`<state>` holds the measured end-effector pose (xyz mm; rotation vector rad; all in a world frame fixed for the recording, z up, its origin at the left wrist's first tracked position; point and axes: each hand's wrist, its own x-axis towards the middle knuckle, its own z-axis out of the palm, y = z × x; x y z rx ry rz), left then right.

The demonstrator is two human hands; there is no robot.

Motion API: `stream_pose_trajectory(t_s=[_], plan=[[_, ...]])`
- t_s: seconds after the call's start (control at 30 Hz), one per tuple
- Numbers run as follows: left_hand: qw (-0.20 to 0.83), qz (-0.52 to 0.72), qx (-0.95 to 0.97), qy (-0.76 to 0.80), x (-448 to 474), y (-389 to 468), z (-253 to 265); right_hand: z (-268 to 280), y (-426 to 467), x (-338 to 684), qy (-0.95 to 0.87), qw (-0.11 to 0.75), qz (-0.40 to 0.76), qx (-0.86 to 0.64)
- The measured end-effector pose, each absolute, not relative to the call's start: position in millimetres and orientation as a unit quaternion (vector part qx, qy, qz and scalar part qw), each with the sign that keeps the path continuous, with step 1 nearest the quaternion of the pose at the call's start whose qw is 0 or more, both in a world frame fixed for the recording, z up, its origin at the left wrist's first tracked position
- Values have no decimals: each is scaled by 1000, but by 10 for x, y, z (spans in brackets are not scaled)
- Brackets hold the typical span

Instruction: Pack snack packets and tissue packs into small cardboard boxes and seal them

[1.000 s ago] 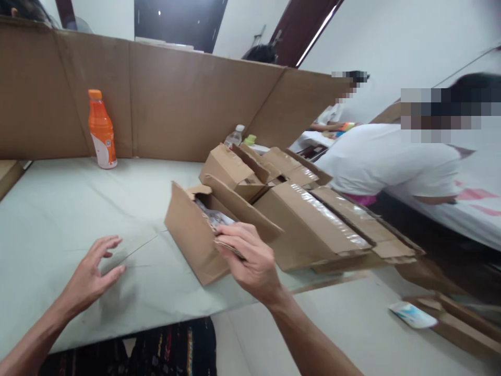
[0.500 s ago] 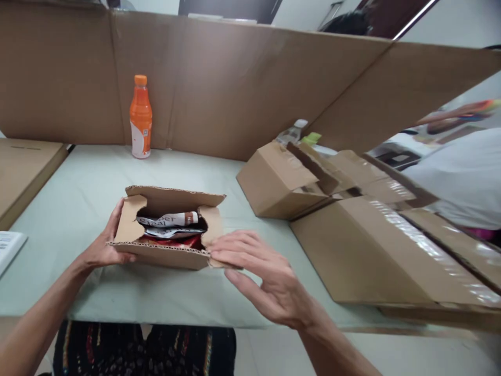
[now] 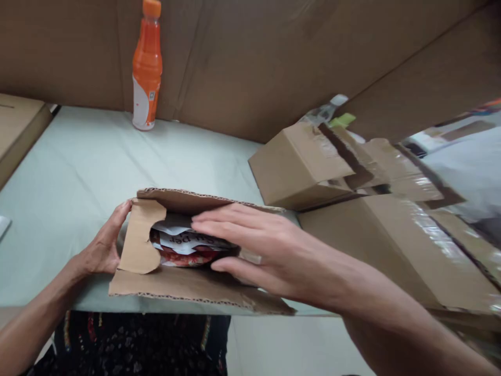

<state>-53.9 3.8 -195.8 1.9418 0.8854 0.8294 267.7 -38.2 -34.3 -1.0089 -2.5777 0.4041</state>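
Note:
A small cardboard box point(image 3: 141, 245) stands on the table near its front edge, top flaps spread. My left hand point(image 3: 102, 243) grips the box's left side, thumb and fingers bent around it. Over the right part of the opening is my right hand point(image 3: 262, 243), fingers stretched out and thumb apart, with nothing visible between them. Its fingertips are just above or touching the packets; I cannot tell which. Inside stand pale printed packets point(image 3: 182, 240) with dark lettering and a red packet point(image 3: 183, 257). My right hand hides the box's right end.
An orange drink bottle point(image 3: 146, 68) stands upright at the back against a cardboard wall point(image 3: 235, 62). Larger open cartons point(image 3: 364, 250) fill the right side, with a clear bottle point(image 3: 329, 108) behind them. A flat brown box point(image 3: 19, 130) lies at left on the pale green tablecloth point(image 3: 94, 151).
My right hand has moved from the box's front right corner to above its opening. The long flaps are spread wider. My left hand stays on the left side, and the view has tilted down.

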Motion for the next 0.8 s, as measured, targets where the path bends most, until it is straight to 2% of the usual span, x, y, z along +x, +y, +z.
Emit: stream_pose_trajectory(t_s=[0.1, 0.17, 0.37, 0.5, 0.6, 0.8], plan=[[386, 358, 785, 326, -483, 13, -1870, -493, -267, 2518, -919, 37, 65, -386], [376, 362, 792, 318, -471, 25, -1863, -597, -190, 2435, -910, -15, 57, -410], [367, 369, 794, 315, -484, 73, -1939, -731, -51, 2261, -866, -38, 42, -496], [369, 358, 794, 325, -486, 74, -1919, -741, -60, 2223, -871, -61, 38, -486], [373, 350, 792, 333, -491, 82, -1907, -718, -124, 2303, -875, 5, 25, -483], [382, 331, 785, 358, -490, 159, -1956, -462, -330, 2566, -830, 304, 49, -464]])
